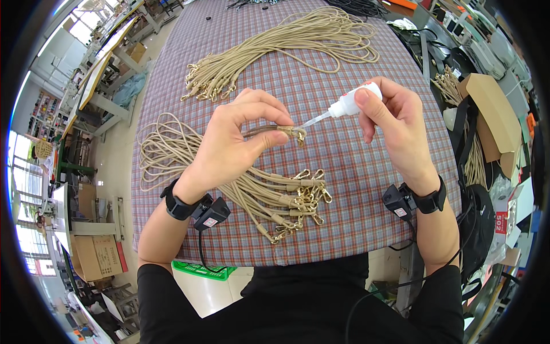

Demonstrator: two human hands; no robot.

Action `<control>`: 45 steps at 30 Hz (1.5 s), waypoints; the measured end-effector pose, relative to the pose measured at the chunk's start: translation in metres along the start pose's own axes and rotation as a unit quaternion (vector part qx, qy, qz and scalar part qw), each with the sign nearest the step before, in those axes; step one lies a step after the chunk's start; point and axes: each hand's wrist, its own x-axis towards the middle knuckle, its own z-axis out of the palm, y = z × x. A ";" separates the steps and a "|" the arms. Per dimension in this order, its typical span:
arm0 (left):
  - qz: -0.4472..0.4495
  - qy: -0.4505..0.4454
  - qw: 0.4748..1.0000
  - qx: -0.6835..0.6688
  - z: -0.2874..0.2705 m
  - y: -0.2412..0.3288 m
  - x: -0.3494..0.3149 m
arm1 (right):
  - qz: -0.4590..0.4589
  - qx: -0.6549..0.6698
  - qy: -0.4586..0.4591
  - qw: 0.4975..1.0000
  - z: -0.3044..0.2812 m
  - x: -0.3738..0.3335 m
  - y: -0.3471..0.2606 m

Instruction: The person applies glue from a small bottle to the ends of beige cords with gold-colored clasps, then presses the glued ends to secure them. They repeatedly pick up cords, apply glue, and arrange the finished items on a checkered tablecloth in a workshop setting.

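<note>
My left hand (235,137) pinches the end of a beige cord (286,131) between thumb and fingers, above the plaid-covered table. A gold clip (301,137) hangs at that cord's end. In my right hand (398,123) is a small white glue bottle (349,104), tilted down to the left. Its clear narrow nozzle (315,120) reaches the cord end next to the clip; whether it touches cannot be made out. Below my left hand lies a bundle of beige cords (252,192) with gold clips (309,198) at their right ends.
Another bundle of beige cords with clips (286,43) lies across the far part of the plaid tablecloth (366,172). To the right stand an open cardboard box (490,117) and a black bag (478,229). A green basket (203,270) sits below the table's near edge.
</note>
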 end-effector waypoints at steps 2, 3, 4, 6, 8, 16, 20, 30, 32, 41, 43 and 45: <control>-0.002 0.000 1.000 0.000 0.000 0.000 0.000 | 0.000 -0.002 -0.003 1.000 -0.001 0.000 -0.001; -0.002 -0.001 1.000 0.000 0.000 0.000 0.000 | 0.001 -0.003 -0.003 1.000 -0.001 0.000 -0.001; -0.002 -0.002 1.000 0.001 0.000 0.000 0.000 | 0.001 -0.003 -0.003 1.000 -0.001 0.000 0.000; -0.001 -0.004 1.000 0.000 0.000 0.000 0.000 | 0.001 -0.001 -0.003 1.000 -0.001 0.000 0.000; 0.000 -0.003 1.000 -0.002 0.000 -0.001 0.000 | 0.002 0.004 -0.004 1.000 -0.001 0.000 0.000; -0.002 0.001 1.000 -0.002 0.000 -0.001 0.000 | -0.004 0.028 0.023 0.999 -0.003 0.001 0.001; -0.001 0.002 1.000 0.009 0.001 -0.005 0.000 | 0.000 0.058 0.061 0.996 -0.012 0.005 -0.002; 0.038 0.067 0.959 0.273 0.020 -0.022 0.002 | 0.012 0.077 0.140 0.987 -0.022 0.013 -0.002; -0.028 0.050 0.950 0.307 0.028 -0.027 -0.005 | 0.017 0.085 0.148 0.985 -0.023 0.014 -0.002; -0.032 -0.028 0.965 0.259 -0.010 0.005 -0.003 | 0.040 0.097 0.126 0.987 -0.032 0.015 0.000; -0.084 -0.156 0.962 0.208 -0.008 0.013 -0.005 | 0.043 0.100 0.127 0.986 -0.031 0.016 0.001; -0.056 -0.213 0.951 0.217 0.000 0.010 -0.009 | 0.046 0.105 0.139 0.984 -0.029 0.016 0.001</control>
